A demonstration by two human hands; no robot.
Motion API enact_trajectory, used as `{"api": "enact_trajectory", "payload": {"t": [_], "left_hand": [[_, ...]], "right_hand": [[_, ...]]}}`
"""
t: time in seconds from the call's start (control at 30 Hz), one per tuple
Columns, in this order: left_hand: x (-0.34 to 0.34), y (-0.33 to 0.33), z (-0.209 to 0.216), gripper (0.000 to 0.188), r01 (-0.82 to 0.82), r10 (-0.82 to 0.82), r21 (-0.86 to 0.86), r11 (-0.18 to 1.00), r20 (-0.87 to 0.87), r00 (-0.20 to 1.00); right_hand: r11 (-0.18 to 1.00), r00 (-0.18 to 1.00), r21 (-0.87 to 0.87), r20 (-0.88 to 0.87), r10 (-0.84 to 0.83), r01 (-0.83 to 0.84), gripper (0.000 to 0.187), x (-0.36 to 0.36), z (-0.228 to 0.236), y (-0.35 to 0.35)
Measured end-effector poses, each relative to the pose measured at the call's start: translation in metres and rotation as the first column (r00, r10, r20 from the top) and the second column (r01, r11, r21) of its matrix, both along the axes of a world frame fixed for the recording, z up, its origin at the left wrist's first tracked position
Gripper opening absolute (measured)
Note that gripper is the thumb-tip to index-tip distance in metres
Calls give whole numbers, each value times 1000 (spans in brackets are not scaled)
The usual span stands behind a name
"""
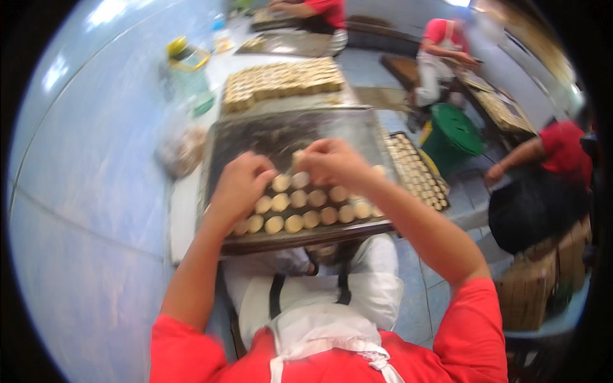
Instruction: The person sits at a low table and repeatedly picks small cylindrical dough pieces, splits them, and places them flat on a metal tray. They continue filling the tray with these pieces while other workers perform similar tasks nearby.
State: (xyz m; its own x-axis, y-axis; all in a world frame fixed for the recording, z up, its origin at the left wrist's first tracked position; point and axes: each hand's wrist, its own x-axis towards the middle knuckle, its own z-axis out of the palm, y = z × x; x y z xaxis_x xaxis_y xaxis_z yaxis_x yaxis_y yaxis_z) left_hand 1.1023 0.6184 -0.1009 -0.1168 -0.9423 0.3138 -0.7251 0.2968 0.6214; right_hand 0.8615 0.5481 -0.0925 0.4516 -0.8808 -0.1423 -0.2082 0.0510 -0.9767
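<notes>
A dark metal baking tray (255,142) lies in front of me on a white counter. Rows of small round pale dough pieces (300,214) fill its near part. My left hand (239,185) rests fingers-down on the left end of the rows, touching a dough piece. My right hand (333,161) hovers over the top row, fingertips pinched on a small pale dough piece (297,155).
A second tray packed with dough rounds (281,80) lies further along the counter. Another filled tray (418,172) sits lower on the right. A green bin (454,131), wooden crates (533,284) and several people in red shirts are on the right. A blue tiled wall (96,191) runs along the left.
</notes>
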Motion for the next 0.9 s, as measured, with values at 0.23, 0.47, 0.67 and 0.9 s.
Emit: {"api": "enact_trajectory", "payload": {"t": [0.23,0.47,0.67,0.9], "left_hand": [[3,7,24,23,101,-62,167,981,-226,972],[12,-4,-9,23,-7,27,196,981,-98,995],[7,10,2,24,160,-96,121,980,-417,904],[52,13,0,24,-152,152,19,988,14,988]], "right_hand": [[986,978,-34,126,169,-166,21,32,-2,10],[988,986,-31,63,151,-150,19,22,-18,0],[979,974,-11,108,201,-201,20,40,-6,13],[993,985,-70,-154,79,-91,28,13,9,5]]}}
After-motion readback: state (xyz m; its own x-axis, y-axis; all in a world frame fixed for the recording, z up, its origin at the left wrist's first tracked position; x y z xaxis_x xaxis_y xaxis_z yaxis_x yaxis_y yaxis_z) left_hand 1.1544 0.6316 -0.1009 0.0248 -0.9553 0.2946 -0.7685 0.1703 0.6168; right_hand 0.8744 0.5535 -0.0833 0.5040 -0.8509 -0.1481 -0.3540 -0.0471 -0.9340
